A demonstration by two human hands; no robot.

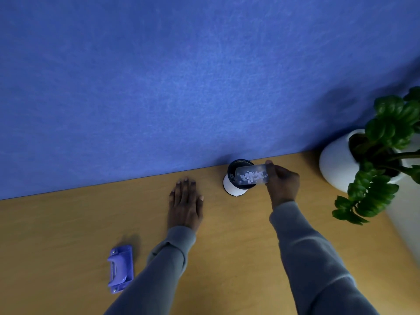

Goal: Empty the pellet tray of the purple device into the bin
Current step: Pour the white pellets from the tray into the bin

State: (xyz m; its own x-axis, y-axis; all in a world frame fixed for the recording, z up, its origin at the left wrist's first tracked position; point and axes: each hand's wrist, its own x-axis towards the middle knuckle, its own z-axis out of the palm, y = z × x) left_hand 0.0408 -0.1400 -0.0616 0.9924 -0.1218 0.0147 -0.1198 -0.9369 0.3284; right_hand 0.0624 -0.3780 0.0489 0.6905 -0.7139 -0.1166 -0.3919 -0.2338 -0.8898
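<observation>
Right hand: grip closed on clear plastic pellet tray, held over white cylindrical bin. Left hand: flat, grip open, on wooden desk. No legible writing.

Clear pellet tray over bin

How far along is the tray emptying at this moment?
Done: the clear tray is off the purple device, which lies apart on the desk. In hand: the right hand holds the tray over the bin; white pellets still sit in it. The left hand rests flat. Left: tipping the pellets out.
</observation>
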